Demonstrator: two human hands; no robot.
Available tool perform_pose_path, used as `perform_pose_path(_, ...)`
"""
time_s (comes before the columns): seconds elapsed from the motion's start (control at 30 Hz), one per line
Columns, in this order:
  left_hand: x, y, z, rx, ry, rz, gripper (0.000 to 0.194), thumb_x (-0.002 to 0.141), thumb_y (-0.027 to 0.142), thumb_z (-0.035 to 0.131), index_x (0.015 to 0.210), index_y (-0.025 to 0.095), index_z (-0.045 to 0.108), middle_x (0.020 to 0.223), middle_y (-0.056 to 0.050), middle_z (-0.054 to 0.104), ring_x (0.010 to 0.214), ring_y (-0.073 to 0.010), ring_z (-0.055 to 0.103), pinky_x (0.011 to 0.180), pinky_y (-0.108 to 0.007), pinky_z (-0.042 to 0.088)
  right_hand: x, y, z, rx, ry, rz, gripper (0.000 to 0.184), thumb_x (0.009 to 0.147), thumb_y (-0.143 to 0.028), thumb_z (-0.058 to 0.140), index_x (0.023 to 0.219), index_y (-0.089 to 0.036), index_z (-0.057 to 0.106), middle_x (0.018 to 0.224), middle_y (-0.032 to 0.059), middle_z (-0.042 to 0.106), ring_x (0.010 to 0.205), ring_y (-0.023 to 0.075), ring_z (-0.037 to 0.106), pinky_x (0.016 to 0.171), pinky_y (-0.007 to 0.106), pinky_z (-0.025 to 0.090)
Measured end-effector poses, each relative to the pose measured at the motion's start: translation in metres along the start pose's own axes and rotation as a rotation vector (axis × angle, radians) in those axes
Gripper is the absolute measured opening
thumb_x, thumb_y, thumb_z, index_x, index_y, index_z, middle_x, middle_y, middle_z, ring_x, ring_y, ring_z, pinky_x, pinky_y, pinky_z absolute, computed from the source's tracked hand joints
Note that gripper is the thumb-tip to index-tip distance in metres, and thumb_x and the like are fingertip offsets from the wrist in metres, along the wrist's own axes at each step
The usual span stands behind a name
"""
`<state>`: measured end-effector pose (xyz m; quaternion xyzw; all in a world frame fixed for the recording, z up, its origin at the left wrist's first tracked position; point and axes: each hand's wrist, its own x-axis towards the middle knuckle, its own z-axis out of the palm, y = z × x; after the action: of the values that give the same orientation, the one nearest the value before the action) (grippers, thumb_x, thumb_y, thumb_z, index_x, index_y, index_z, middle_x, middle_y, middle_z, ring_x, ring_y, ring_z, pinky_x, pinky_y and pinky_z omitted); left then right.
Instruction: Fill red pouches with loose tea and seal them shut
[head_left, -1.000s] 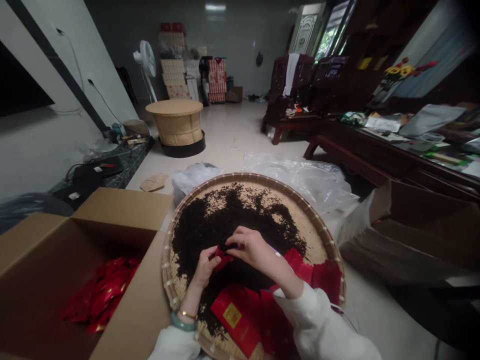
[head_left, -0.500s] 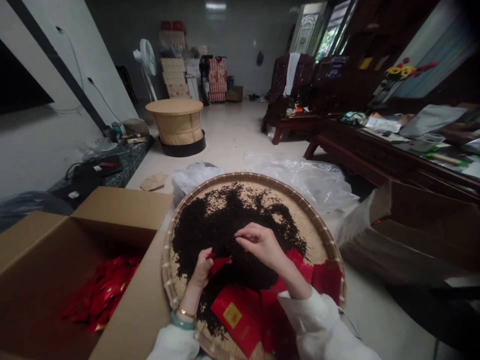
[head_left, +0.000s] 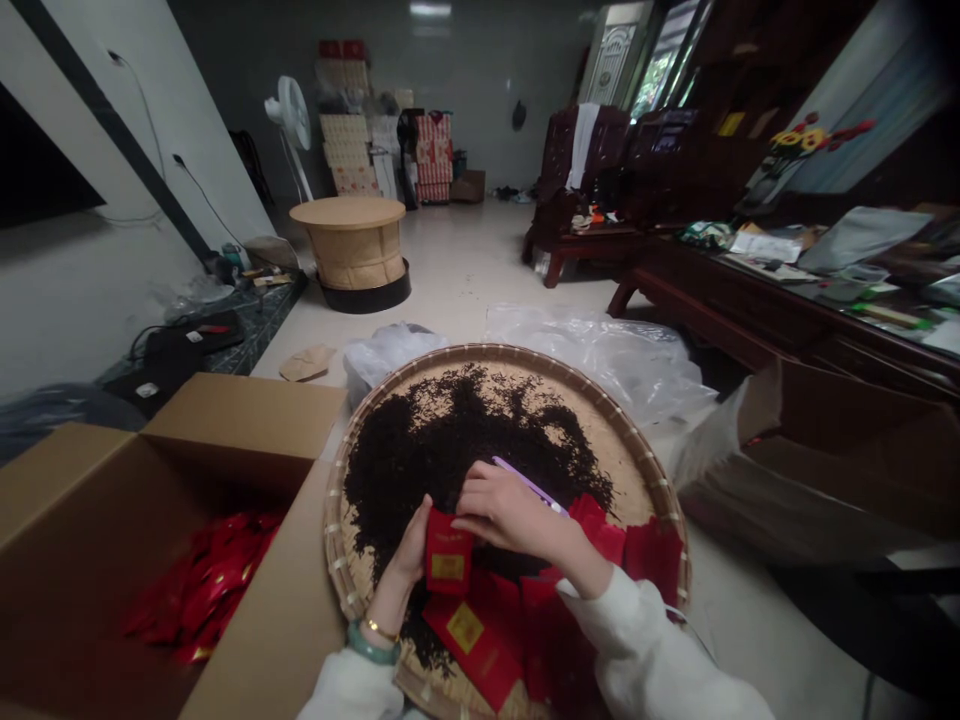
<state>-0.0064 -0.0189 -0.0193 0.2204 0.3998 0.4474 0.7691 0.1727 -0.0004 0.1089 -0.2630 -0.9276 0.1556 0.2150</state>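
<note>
While my L hand (head_left: 412, 546) gripped the small red packet (head_left: 448, 562) by its side, my R hand (head_left: 499, 508) had its fingers bent narrow at the packet's top, both over the round tray (head_left: 654, 470). Dark leaves (head_left: 420, 450) lay in the tray w/ a purple-white tool (head_left: 529, 484) & more red packets (head_left: 480, 640) on its near side.

The held red packet (head_left: 448, 552) bears a yellow label (head_left: 448, 568) (its characters too small to read).

Red packet (head_left: 448, 556) (yellow label), held upright
</note>
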Motion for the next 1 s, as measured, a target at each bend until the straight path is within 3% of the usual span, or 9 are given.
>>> perform_pose_path(0.1,-0.004,0.011,0.011,0.087,-0.094,0.161,0.062,0.053,0.066,0.074,0.087,0.014,0.066,0.082,-0.007,0.071,0.080,-0.0231,0.065,0.070,-0.031,0.051,-0.004,0.003,0.003,-0.017,0.044,0.091,0.023,0.094,-0.027,0.047,0.082,-0.018,0.064,0.075,0.0062,0.064,0.072,0.0180,0.050,0.064,0.027,0.041)
perform_pose_path(0.17,-0.007,0.018,0.017,0.238,-0.146,0.247,0.057,0.050,0.052,0.083,0.090,0.014,0.067,0.082,-0.006,0.072,0.077,-0.0209,0.065,0.070,-0.029,0.050,-0.007,0.005,0.004,-0.005,0.057,0.145,0.022,0.094,-0.027,0.047,0.086,-0.020,0.065,0.077,0.0062,0.065,0.073,0.0182,0.051,0.064,0.027,0.041)
perform_pose_path(0.27,-0.009,0.024,0.022,0.442,-0.104,0.255,0.043,0.051,0.034,0.085,0.085,0.013,0.068,0.075,-0.002,0.072,0.067,-0.0175,0.063,0.066,-0.027,0.049,-0.010,0.008,0.007,0.070,0.081,0.196,0.018,0.093,-0.027,0.049,0.092,-0.021,0.067,0.082,0.0057,0.069,0.076,0.0183,0.054,0.068,0.028,0.042)
perform_pose_path(0.4,-0.011,0.022,0.030,0.487,-0.032,0.284,0.040,0.053,0.027,0.081,0.088,0.013,0.067,0.077,-0.002,0.072,0.068,-0.0171,0.063,0.065,-0.026,0.049,-0.012,0.013,0.011,0.145,0.057,0.271,0.018,0.091,-0.028,0.052,0.087,-0.019,0.067,0.079,0.0057,0.069,0.071,0.0177,0.058,0.067,0.028,0.043)
perform_pose_path(0.53,-0.013,0.018,0.033,0.491,-0.085,0.149,0.045,0.050,0.021,0.081,0.090,0.013,0.062,0.072,-0.001,0.071,0.060,-0.0166,0.063,0.060,-0.028,0.050,-0.014,0.019,0.013,0.239,0.092,0.326,0.026,0.094,-0.030,0.044,0.083,-0.018,0.064,0.071,0.0023,0.065,0.061,0.0135,0.055,0.062,0.025,0.041)
perform_pose_path(0.7,-0.016,0.015,0.028,0.572,-0.204,-0.026,0.035,0.049,0.019,0.082,0.074,0.012,0.059,0.060,0.001,0.066,0.051,-0.0147,0.060,0.052,-0.026,0.049,-0.019,0.032,0.019,0.437,0.151,0.378,0.035,0.093,-0.043,0.044,0.076,-0.017,0.061,0.066,-0.0009,0.060,0.058,0.0114,0.050,0.057,0.022,0.039)
perform_pose_path(0.9,-0.016,0.014,0.023,0.564,-0.248,-0.044,0.037,0.047,0.018,0.083,0.075,0.012,0.060,0.060,0.003,0.064,0.048,-0.0130,0.057,0.049,-0.026,0.049,-0.023,0.045,0.024,0.618,0.170,0.355,0.038,0.091,-0.046,0.046,0.072,-0.016,0.059,0.065,-0.0018,0.055,0.060,0.0108,0.049,0.059,0.023,0.041)
perform_pose_path(1.0,-0.016,0.014,0.025,0.585,-0.174,0.028,0.032,0.049,0.016,0.081,0.074,0.013,0.062,0.058,0.002,0.066,0.048,-0.0141,0.059,0.050,-0.025,0.048,-0.023,0.044,0.020,0.594,0.284,0.368,0.028,0.087,-0.042,0.054,0.077,-0.017,0.062,0.074,0.0012,0.060,0.069,0.0137,0.054,0.066,0.026,0.045)
